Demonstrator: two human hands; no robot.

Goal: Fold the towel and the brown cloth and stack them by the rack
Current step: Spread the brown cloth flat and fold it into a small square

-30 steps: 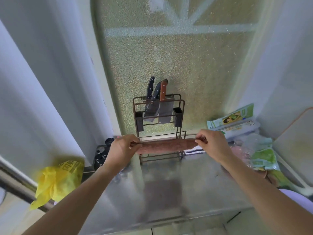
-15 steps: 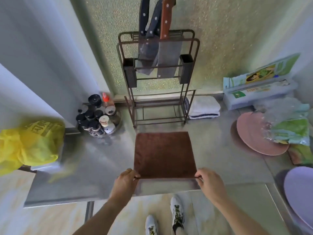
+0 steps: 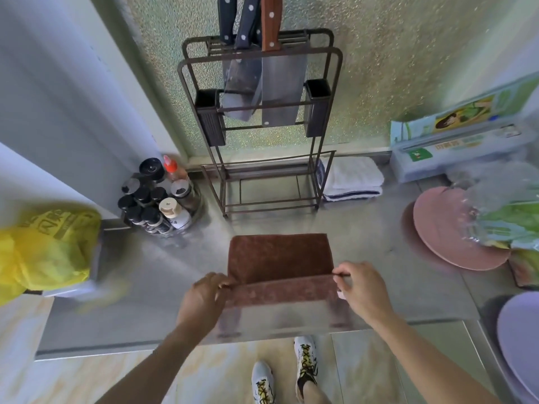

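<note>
The brown cloth lies on the steel counter in front of the brown wire knife rack. Its near edge is lifted and rolled over toward the rack. My left hand pinches the near left corner. My right hand pinches the near right corner. The white towel sits folded on the counter, touching the rack's right side.
A round tray of spice bottles stands left of the rack. A yellow plastic bag hangs at the far left. At the right are a pink plate with bagged greens, cling-film boxes and a lilac plate.
The cloth went from being held up at the rack to lying flat on the counter. Now my hands have lifted its near edge and moved it toward the rack. The view tilted down.
</note>
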